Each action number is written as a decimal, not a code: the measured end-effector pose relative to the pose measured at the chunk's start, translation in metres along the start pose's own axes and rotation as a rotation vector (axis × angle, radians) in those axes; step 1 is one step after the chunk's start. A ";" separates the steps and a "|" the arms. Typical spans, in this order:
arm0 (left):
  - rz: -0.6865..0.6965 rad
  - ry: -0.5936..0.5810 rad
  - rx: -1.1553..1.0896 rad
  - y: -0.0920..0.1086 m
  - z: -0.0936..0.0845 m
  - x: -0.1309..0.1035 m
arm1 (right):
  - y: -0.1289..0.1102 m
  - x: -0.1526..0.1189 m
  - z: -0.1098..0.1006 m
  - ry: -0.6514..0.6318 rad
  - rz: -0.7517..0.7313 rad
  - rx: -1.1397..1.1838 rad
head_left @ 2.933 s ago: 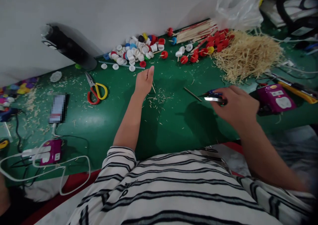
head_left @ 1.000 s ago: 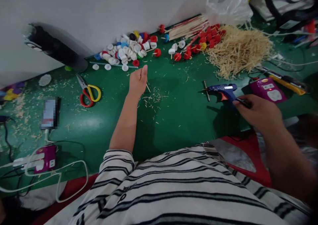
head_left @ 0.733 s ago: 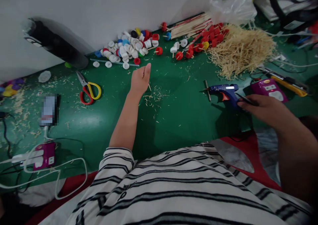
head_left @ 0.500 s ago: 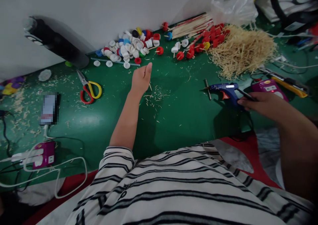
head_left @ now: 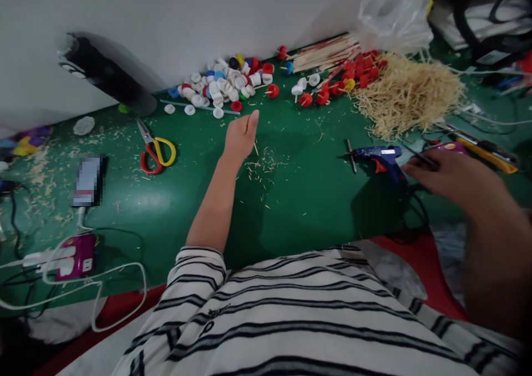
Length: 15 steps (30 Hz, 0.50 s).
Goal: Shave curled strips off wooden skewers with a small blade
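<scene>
My left hand (head_left: 241, 138) is closed over the middle of the table, thumb uppermost. A thin wooden stick (head_left: 256, 149) pokes out below its fingers; anything else inside the fist is hidden. At the right, my right hand (head_left: 453, 179) is closed around a slim dark rod-shaped tool (head_left: 421, 157), whose exact kind I cannot make out. Just left of that hand lies a blue hot glue gun (head_left: 380, 154) with a red trigger, its nozzle end by a small metal stand (head_left: 351, 155). Wood shavings (head_left: 268, 164) are scattered beside my left hand.
Bottle caps (head_left: 226, 82) are heaped by the wall, with red caps on sticks (head_left: 322, 96) beside them. Further right lie wooden sticks (head_left: 322, 55), a straw-like pile (head_left: 411, 93) and a yellow cutter (head_left: 486, 152). Scissors (head_left: 155, 152), a phone (head_left: 88, 181) and a dark bottle (head_left: 110, 77) are left.
The view has shifted slightly, so the table's things appear a little lower and further right. My right hand now covers more of the purple box behind it. My left fist keeps its pose.
</scene>
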State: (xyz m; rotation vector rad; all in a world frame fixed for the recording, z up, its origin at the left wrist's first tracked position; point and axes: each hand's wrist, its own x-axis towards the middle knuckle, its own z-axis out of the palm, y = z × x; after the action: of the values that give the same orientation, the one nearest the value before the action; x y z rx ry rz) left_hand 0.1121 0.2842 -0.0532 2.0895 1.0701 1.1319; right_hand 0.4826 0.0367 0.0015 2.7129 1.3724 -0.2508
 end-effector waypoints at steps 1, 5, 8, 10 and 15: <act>0.000 0.001 0.003 0.000 0.000 0.000 | -0.009 -0.014 0.003 0.075 0.063 -0.020; 0.017 0.004 -0.017 0.001 0.002 0.000 | -0.054 -0.058 0.022 0.375 -0.066 0.121; 0.021 -0.005 -0.023 0.005 0.001 -0.001 | -0.077 -0.064 0.035 0.306 -0.300 0.099; 0.023 -0.010 -0.007 0.006 0.001 -0.001 | -0.082 -0.060 0.040 0.292 -0.304 0.057; 0.040 -0.008 0.038 0.005 0.002 -0.001 | -0.075 -0.045 0.044 0.254 -0.200 -0.013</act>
State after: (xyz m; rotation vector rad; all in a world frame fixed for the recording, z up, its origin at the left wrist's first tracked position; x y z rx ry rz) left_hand 0.1156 0.2805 -0.0507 2.1517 1.0588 1.1296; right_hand 0.3915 0.0390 -0.0335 2.6692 1.7071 0.0936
